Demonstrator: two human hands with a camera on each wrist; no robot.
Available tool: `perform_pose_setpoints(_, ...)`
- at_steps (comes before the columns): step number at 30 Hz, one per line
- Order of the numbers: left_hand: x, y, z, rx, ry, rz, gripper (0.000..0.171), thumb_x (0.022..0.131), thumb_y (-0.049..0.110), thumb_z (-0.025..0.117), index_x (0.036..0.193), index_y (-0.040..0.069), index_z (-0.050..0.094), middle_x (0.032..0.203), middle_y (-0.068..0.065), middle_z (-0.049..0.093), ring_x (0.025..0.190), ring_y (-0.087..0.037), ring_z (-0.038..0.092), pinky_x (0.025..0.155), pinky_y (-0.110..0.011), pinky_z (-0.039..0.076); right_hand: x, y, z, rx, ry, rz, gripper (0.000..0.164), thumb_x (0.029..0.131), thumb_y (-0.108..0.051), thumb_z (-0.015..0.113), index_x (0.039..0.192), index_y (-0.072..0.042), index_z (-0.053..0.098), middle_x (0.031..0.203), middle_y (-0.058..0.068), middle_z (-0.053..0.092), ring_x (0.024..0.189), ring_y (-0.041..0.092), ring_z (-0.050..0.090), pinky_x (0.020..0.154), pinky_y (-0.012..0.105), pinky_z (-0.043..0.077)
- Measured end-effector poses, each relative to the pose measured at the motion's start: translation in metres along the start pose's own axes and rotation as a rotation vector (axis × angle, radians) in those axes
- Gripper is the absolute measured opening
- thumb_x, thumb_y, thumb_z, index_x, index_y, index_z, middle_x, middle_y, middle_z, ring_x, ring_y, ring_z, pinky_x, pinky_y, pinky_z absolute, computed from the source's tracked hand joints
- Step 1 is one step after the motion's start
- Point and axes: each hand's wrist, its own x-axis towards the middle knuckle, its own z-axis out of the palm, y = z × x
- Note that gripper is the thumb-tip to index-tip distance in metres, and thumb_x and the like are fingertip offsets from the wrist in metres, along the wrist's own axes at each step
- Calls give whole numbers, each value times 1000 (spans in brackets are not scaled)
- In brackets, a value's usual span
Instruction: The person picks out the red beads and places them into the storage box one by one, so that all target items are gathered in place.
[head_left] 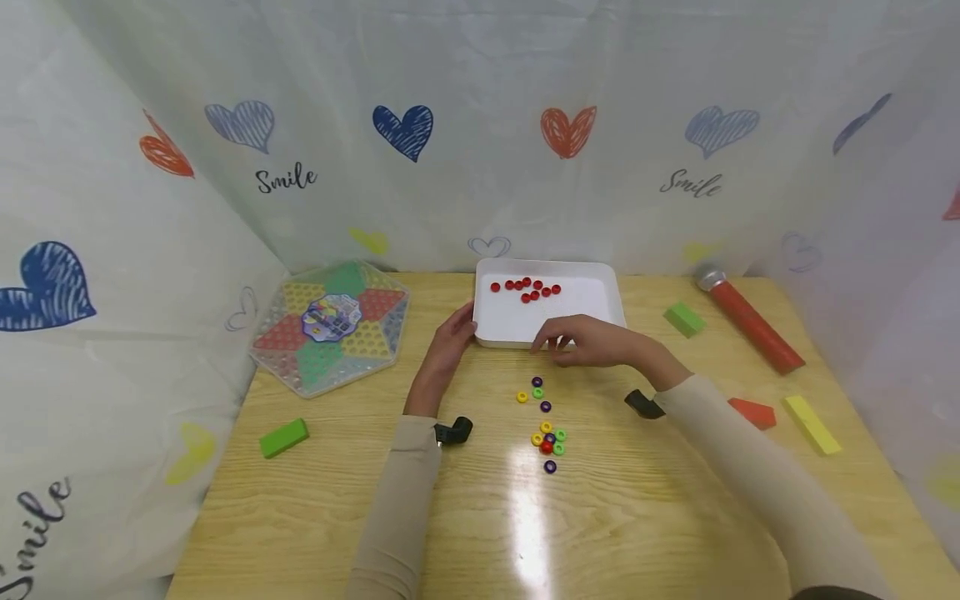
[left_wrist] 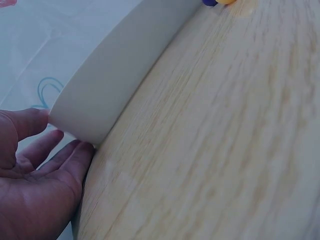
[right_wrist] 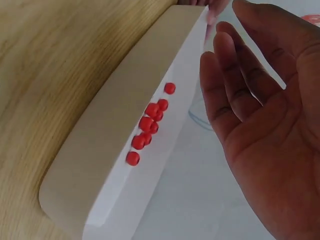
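Observation:
A shallow white tray [head_left: 585, 312] stands at the back of the table, with several red beads [head_left: 527, 282] inside it. My left hand [head_left: 450, 335] holds the tray at its near left corner. In the left wrist view, the thumb [left_wrist: 32, 122] meets the upper rim, while the other fingers touch the wall low at the corner. Above the tray's near edge hovers my right hand [head_left: 588, 340], its fingers loosely bent and nothing visible between them. In front of the tray lie several loose beads, including a yellow bead [head_left: 522, 397], a purple bead [head_left: 551, 467] and a red bead [head_left: 547, 447].
A Chinese checkers board [head_left: 367, 337] lies at the left, with a green block [head_left: 284, 438] nearer the front. On the right are another green block [head_left: 685, 319], a red cylinder [head_left: 753, 325], a red pentagon [head_left: 752, 412] and a yellow block [head_left: 813, 425]. A patterned curtain [head_left: 480, 183] hangs behind the table.

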Motion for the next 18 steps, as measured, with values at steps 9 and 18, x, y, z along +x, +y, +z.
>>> perform_pose_setpoints(9,3,-1,0,-15,-6,10,48,101,13,49,148,15,40,151,-2,39,138,-15,37,113,-33,34,-37,-11,37,102,-40,-67,22,94,-8,61,114,-12,68,113,4,66,92,11,59,85,34,53)
perform_pose_setpoints(18,-1,1,2,-19,16,-10,47,101,15,49,147,18,41,150,0,41,137,-12,39,112,-30,34,-55,-15,79,112,-15,-91,20,90,-8,67,107,-18,69,108,-7,64,96,11,60,85,29,53)
